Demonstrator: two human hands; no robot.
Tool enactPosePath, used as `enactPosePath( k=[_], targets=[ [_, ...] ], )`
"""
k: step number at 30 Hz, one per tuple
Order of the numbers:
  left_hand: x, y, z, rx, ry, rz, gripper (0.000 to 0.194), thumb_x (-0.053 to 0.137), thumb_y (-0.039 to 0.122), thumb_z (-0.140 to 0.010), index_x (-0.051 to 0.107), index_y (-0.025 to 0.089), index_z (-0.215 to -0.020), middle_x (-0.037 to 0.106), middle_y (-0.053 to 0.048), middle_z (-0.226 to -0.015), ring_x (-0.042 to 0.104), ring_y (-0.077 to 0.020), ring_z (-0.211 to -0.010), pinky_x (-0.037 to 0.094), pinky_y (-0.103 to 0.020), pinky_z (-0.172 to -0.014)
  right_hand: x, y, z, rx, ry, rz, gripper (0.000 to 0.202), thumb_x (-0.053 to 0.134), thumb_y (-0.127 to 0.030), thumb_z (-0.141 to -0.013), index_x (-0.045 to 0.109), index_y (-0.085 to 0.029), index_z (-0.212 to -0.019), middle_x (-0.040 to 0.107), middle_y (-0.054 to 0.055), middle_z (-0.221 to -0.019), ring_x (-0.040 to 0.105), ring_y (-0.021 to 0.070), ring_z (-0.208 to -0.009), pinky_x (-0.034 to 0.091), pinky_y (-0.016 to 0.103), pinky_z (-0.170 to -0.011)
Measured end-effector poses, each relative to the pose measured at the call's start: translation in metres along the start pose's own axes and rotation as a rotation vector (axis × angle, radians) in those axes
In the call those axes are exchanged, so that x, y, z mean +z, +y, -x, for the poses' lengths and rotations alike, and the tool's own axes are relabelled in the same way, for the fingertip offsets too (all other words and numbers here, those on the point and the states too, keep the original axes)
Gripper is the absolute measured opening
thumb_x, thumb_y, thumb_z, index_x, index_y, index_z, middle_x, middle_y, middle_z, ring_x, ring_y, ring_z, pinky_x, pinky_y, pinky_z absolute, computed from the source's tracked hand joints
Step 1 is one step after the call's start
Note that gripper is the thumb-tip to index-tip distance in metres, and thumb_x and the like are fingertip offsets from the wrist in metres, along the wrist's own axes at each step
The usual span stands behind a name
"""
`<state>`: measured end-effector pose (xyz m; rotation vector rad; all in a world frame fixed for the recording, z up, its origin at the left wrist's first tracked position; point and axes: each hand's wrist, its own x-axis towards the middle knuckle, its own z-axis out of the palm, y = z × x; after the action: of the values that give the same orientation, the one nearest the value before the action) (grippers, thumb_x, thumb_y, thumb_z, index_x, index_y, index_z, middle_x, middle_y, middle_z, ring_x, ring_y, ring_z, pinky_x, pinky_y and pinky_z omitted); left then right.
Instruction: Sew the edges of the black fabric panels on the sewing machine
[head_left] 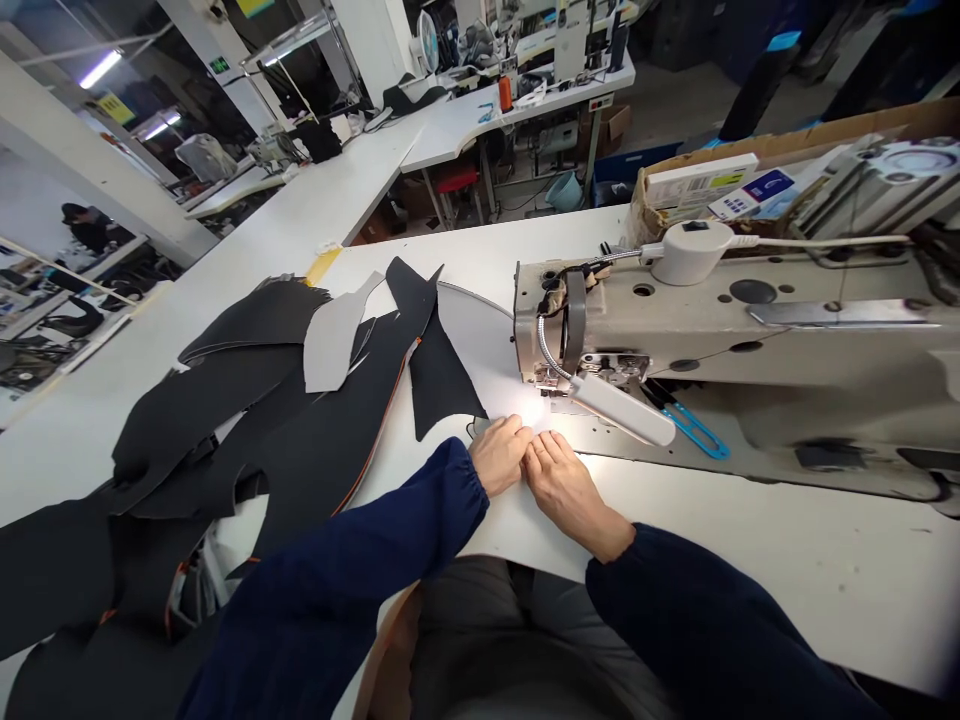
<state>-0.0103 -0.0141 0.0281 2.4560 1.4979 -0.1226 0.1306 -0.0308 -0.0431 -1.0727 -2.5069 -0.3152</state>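
My left hand (499, 455) and my right hand (566, 490) meet just in front of the sewing machine (600, 310). Both have their fingers closed on the near edge of a light grey fabric piece (472, 340), which reaches back along the machine's left side. The needle area is lit brightly, and the fabric edge there is washed out. What lies under my fingertips is largely hidden. A black fabric piece (442, 385) lies beside the grey one, left of my hands. Blue thread snips (697, 432) rest on the machine bed, under the arm and the lamp (624, 408).
Black cut pieces (322, 450), some with orange edging, spread over the left of the white table (750, 540). A small grey piece (334, 340) lies on them. Behind the machine stands a cardboard box (641, 205) with small packages. A person (86, 228) sits far left.
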Motion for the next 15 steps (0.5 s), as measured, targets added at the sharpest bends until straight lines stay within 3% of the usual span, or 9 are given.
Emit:
enactPosePath(
  k=[7,15],
  targets=[
    [0.009,-0.008,-0.012,-0.05,0.123,0.048,0.045,0.047,0.014,-0.077,0.052,0.013,-0.123,0.058,-0.009,-0.103,0.056,-0.0214,-0.093,0.05,-0.032,-0.085,0.0,0.018,0.001,0.018,0.0,-0.074,0.032,0.037,-0.004,-0.087,0.063,-0.005,-0.105,0.064,0.017,-0.105,0.054,0.0265,-0.105,0.037,0.046,-0.101],
    [0.013,-0.004,-0.015,0.02,-0.002,-0.113,0.04,0.04,0.014,-0.088,0.049,0.012,-0.127,0.057,-0.013,-0.114,0.053,-0.0243,-0.105,0.05,-0.034,-0.081,0.002,0.025,0.013,0.05,0.063,-0.14,0.033,0.038,-0.005,-0.089,0.061,-0.008,-0.112,0.066,0.015,-0.115,0.054,0.0264,-0.115,0.032,0.05,-0.106]
  ],
)
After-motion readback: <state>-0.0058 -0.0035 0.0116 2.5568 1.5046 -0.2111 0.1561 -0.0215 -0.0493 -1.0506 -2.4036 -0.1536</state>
